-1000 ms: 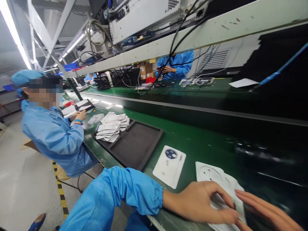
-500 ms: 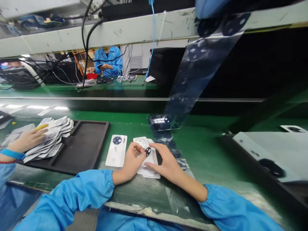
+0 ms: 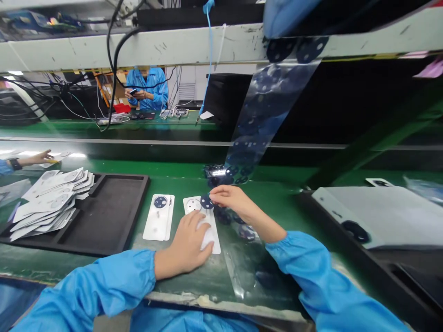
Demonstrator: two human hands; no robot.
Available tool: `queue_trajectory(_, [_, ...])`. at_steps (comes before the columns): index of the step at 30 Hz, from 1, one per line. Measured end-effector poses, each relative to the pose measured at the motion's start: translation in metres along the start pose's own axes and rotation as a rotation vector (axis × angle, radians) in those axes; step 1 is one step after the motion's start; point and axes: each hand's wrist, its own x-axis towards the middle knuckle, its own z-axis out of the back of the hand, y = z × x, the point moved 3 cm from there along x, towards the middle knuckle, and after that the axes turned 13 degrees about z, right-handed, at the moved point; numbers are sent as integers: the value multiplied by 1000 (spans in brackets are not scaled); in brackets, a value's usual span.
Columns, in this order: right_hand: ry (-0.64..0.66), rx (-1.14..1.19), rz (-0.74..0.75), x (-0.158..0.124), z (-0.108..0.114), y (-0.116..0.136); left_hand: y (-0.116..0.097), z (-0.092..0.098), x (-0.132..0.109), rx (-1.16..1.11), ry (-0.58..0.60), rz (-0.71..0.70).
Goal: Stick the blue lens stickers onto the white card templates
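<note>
My right hand [image 3: 230, 197] pinches a dark round sticker [image 3: 206, 201] with pale dots, shaped like a phone's camera ring. The sticker is beside the round printed ring on a white phone-back-shaped panel [image 3: 212, 237], partly overlapping it in view; whether they touch I cannot tell. Spread over that same panel is my left hand [image 3: 188, 240], open, fingers stretched out, hiding much of its surface. Left of it, two overlapping white panels [image 3: 157, 226] lie on the bench, the top one bearing a dark round piece.
A black tray [image 3: 100, 226] with a messy stack of white panels [image 3: 51, 198] stands at left. A clear strip of dark round stickers [image 3: 256, 110] hangs from the shelf beam [image 3: 173, 48] onto the green bench. Another person's hand [image 3: 38, 158] is at far left. A dark bin [image 3: 349, 233] stands right.
The sticker has turned to face me and moved up toward the panel's ring, now in my right hand alone. My left hand has opened onto the panel. The neighbour's hand has left the stack.
</note>
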Motion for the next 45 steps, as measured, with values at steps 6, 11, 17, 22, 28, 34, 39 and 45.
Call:
queue_trajectory(6, [147, 69, -96, 33, -25, -7, -7, -11, -8, 392, 107, -215])
queue_trajectory(11, [183, 50, -88, 32, -32, -18, 4, -19, -11, 517, 90, -298])
queue_trajectory(17, [155, -12, -106, 24, -23, -26, 13, -25, -15, 545, 65, -329])
queue_trajectory(22, [145, -34, -130, 23, -23, -27, 9, -23, -13, 543, 24, -353])
queue_trajectory(28, [129, -46, -146, 22, -24, -26, 7, -23, -12, 549, -3, -364])
queue_trajectory(34, [122, -40, -161, 22, -24, -26, 9, -25, -12, 568, 10, -366])
queue_trajectory(39, [117, -23, -165, 23, -23, -26, 10, -25, -13, 576, 18, -365])
queue_trajectory(45, [116, -24, -158, 22, -23, -29, 11, -26, -12, 582, 27, -372])
